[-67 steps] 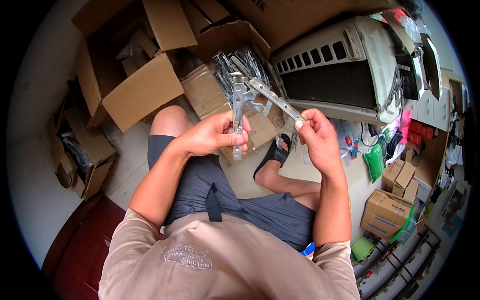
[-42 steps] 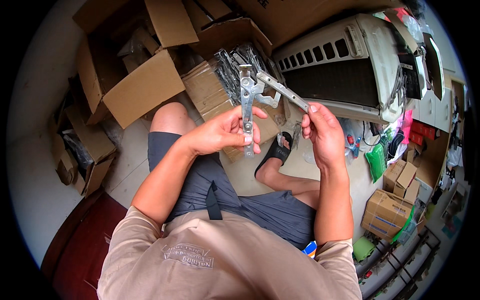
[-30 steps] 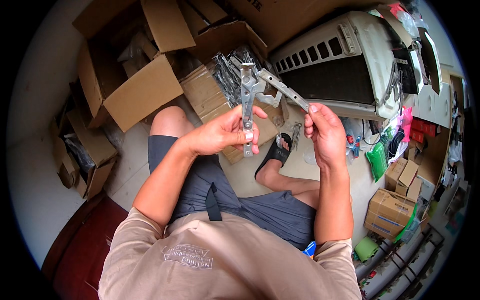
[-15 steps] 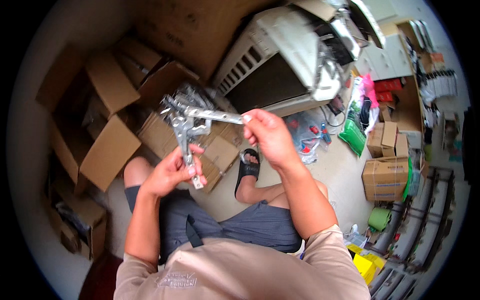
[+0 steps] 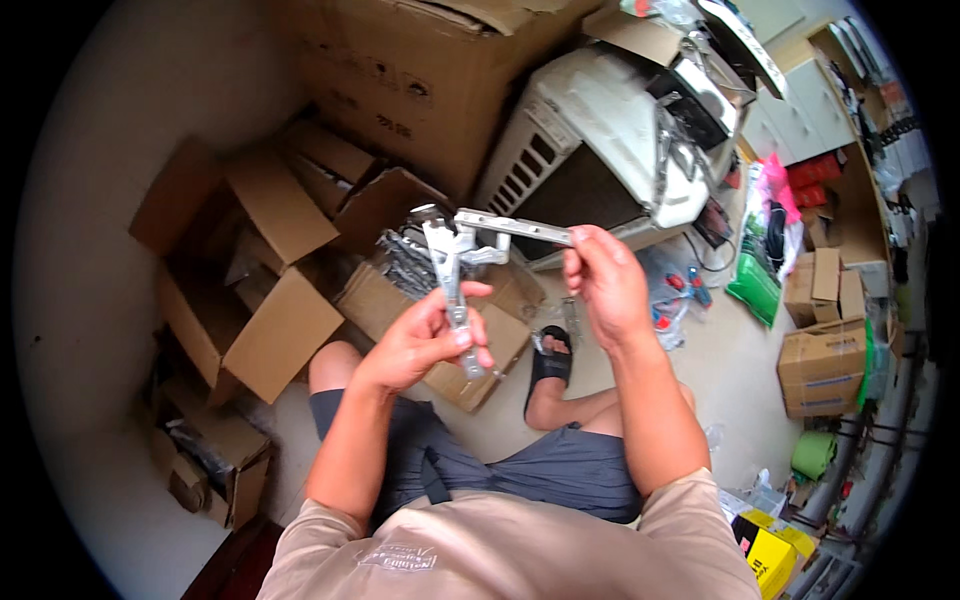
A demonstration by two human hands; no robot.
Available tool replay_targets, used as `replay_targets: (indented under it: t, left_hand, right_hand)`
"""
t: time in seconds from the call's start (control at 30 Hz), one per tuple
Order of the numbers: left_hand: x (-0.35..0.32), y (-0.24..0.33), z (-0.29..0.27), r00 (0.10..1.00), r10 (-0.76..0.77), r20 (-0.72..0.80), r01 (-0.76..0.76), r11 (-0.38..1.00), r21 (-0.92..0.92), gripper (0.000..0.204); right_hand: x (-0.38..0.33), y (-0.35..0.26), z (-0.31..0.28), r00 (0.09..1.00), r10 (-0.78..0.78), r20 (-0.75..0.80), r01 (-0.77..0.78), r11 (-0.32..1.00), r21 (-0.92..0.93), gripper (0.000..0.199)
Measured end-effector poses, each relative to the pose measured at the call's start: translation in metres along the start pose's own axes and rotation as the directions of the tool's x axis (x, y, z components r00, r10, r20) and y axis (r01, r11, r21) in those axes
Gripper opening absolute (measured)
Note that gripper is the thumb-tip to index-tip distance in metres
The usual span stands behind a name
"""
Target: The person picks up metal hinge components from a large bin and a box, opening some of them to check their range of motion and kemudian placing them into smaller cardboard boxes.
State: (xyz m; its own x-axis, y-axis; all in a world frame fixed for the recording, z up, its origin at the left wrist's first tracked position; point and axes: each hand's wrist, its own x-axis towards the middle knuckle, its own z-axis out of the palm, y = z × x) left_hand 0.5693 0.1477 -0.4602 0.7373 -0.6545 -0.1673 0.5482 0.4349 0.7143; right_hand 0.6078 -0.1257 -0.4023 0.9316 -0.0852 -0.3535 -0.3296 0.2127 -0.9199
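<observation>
Above my lap I hold a silvery metal hinge bracket [image 5: 449, 265] with two long arms, spread apart at an angle. My left hand [image 5: 425, 338] is closed around the lower arm, thumb on its front near the bottom end. In a pinch between thumb and fingertips, my right hand [image 5: 612, 285] grips the far right end of the other arm, which reaches across to the joint. Behind the bracket lies a pile of similar metal parts [image 5: 402, 268], partly hidden, on a flattened cardboard piece [image 5: 478, 365] on the floor.
An open cardboard box [image 5: 283, 345] stands to the left, with a large carton [image 5: 400, 110] behind. A white pet carrier [image 5: 590, 105] fills the far middle. Rightward are a green bag [image 5: 752, 290], small cartons [image 5: 822, 370], a green roll [image 5: 813, 454] and a yellow box [image 5: 775, 553].
The view has turned, so the surroundings sit farther right in the picture. Both hands keep their grip on the bracket, whose arms show at much the same angle.
</observation>
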Motion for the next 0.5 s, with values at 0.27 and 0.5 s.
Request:
replay_targets:
  t: [0.27, 0.5]
  left_hand:
    - [-0.001, 0.009, 0.003, 0.998, 0.036, 0.046, -0.031, 0.994, -0.101, 0.072]
    - [0.007, 0.006, 0.001, 0.993, 0.092, 0.074, -0.083, 0.990, -0.114, 0.080]
  right_hand:
    - [0.004, 0.000, 0.004, 1.000, 0.022, 0.013, -0.023, 0.998, 0.062, 0.021]
    - [0.007, 0.000, -0.001, 0.999, 0.045, 0.004, -0.045, 0.998, 0.041, 0.022]
